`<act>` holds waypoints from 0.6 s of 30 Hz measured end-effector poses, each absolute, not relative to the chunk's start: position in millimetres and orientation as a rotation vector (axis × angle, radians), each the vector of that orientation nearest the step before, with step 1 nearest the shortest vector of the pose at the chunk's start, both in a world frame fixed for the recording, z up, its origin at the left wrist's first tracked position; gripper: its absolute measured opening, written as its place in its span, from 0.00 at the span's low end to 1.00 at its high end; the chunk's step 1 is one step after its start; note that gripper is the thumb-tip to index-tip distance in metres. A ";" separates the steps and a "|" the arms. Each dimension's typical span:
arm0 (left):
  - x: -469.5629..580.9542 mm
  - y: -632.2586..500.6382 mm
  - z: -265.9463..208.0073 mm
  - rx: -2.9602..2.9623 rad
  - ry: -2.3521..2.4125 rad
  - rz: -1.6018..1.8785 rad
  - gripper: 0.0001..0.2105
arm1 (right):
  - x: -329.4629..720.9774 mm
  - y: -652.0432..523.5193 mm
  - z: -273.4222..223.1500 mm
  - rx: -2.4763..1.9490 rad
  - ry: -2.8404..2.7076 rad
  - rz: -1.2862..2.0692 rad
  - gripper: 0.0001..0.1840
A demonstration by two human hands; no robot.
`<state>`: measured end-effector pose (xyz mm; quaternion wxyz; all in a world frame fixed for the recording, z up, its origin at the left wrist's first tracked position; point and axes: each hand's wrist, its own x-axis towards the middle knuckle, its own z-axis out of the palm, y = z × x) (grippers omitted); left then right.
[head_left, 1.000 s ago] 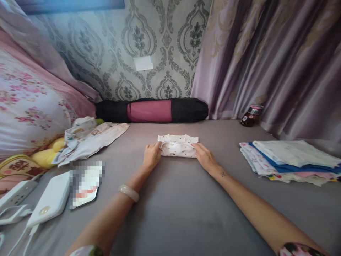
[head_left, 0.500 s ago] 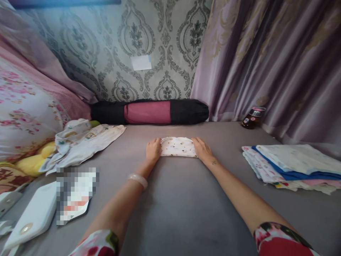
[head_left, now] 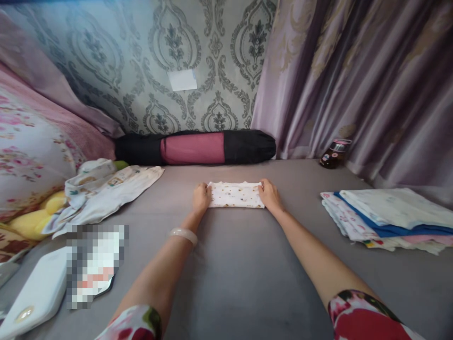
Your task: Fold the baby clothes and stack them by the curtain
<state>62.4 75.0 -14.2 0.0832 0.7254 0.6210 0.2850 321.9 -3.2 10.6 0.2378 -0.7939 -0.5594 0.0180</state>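
Folded white printed cloth [head_left: 235, 195] flat on a grey bed sheet [head_left: 233, 274], mid-bed, just short of a black-and-pink rolled bag [head_left: 194, 147] against the patterned wall. Left hand [head_left: 201, 198] at the cloth's left end, right hand [head_left: 269, 196] at its right end, fingers curled over the short edges and pinching or pressing them; how firmly gripped, not clear from this angle. Pale bangle [head_left: 183, 234] on the left wrist.

Likely risks: top layer sliding off the lower ones if one hand pulls harder than the other, leaving the fold skewed; soft sheet bunching under the cloth and dragging it out of square; thin fabric springing open once pressure at either end eases.

Open room: broad bare sheet between the cloth and the person, and clear strips on both sides of it. To the right, well apart, a stack of folded cloths [head_left: 389, 219] with a blue layer showing; beyond it a small dark jar [head_left: 334, 153] at the foot of the purple curtain [head_left: 354, 75]. To the left, a loose heap of pale garments [head_left: 106, 189] beside a yellow soft toy [head_left: 35, 215] and floral bedding [head_left: 31, 151]; nearer, a white flat device [head_left: 35, 297] at the bed's left edge. Least slack at the far side, the rolled bag lying near the cloth's back edge.
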 end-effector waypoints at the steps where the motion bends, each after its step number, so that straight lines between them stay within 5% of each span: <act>1: 62.7 75.4 -13.0 2.134 1.863 0.857 0.10 | 321.9 -2.7 10.9 -2.182 -1.514 0.059 0.18; 18: 68.2 68.6 15.9 2.001 1.988 0.629 0.16 | 330.4 7.7 17.6 -2.185 -1.698 0.125 0.12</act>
